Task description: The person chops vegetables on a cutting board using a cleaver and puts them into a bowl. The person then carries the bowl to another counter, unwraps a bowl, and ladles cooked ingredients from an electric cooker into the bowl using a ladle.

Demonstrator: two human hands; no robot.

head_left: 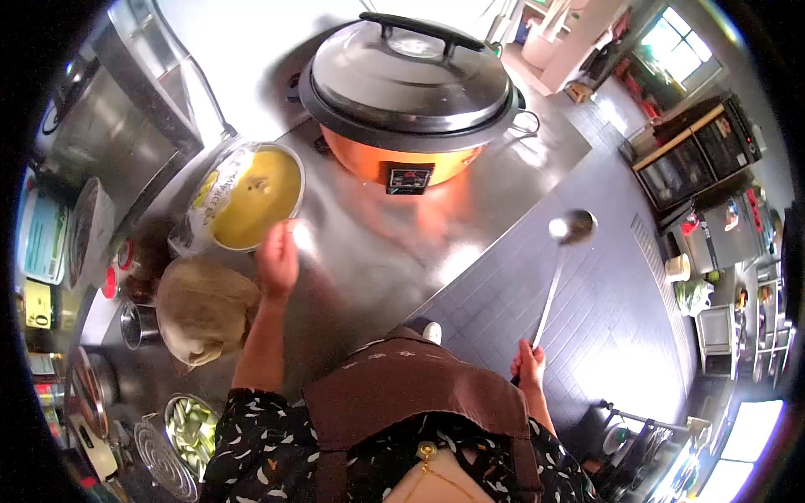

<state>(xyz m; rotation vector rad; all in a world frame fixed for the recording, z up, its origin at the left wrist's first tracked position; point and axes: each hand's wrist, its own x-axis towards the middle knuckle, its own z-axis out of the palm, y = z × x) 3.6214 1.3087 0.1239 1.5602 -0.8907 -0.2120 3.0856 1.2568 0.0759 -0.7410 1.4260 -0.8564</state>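
Note:
In my right hand [528,365] is the handle end of a long metal ladle [550,298]. The ladle's round bowl points away from me, over the floor beside the counter. My left hand [277,260] is closed at the near right rim of a metal bowl [303,180] of yellow liquid [258,201]. Its fingertips appear to pinch that rim, though the contact is partly hidden. A printed clear plastic bag [220,189] lies over the bowl's left side. Behind the bowl stands a large orange cooker [360,155] with its metal lid [402,75] on.
A tan cloth-like bundle [201,306] sits left of my left forearm. A metal pot [138,325] and a container of cut green vegetables [191,432] are on the left. The steel counter's [360,268] right edge borders the tiled floor [486,314]. Shelving [759,323] stands far right.

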